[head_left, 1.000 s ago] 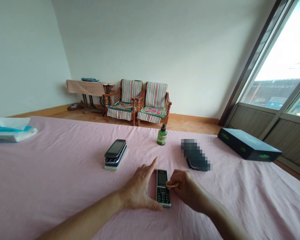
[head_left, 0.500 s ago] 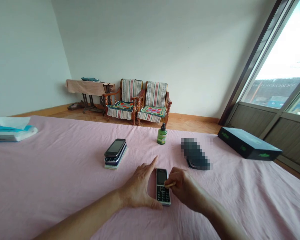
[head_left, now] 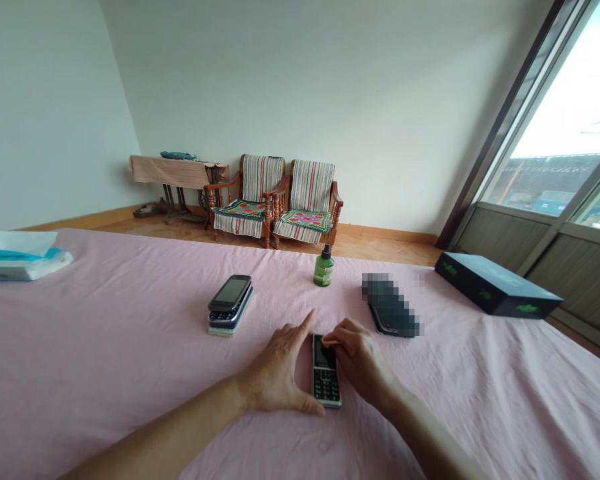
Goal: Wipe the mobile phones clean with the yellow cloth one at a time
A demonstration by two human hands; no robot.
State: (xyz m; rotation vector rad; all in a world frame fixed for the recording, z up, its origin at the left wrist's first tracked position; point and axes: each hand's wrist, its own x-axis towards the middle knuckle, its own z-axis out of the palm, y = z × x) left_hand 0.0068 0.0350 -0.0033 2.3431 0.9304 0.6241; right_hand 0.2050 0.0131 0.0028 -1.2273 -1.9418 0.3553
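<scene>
A black keypad phone (head_left: 326, 383) with a silver edge lies face up on the pink cloth (head_left: 130, 320). My left hand (head_left: 280, 367) rests on its left side, thumb at the bottom edge and index finger stretched past the top, fingers apart. Over the phone's screen is my right hand (head_left: 354, 352), its fingers pinched on a small tan piece (head_left: 331, 343) that touches the upper screen. A stack of several phones (head_left: 230, 303) sits to the left, and a green bottle (head_left: 323, 268) with a black cap stands upright beyond the hands.
Dark phones (head_left: 390, 310), partly pixelated, lie right of my right hand. A black box (head_left: 497, 287) is at the right edge, a tissue pack (head_left: 25, 260) at far left. Two chairs (head_left: 303, 200) and a cloth-covered sewing table (head_left: 173, 173) stand beyond.
My right hand has moved up the phone, from just above the keypad to the upper screen, with the tan piece. My left hand keeps its place beside the phone.
</scene>
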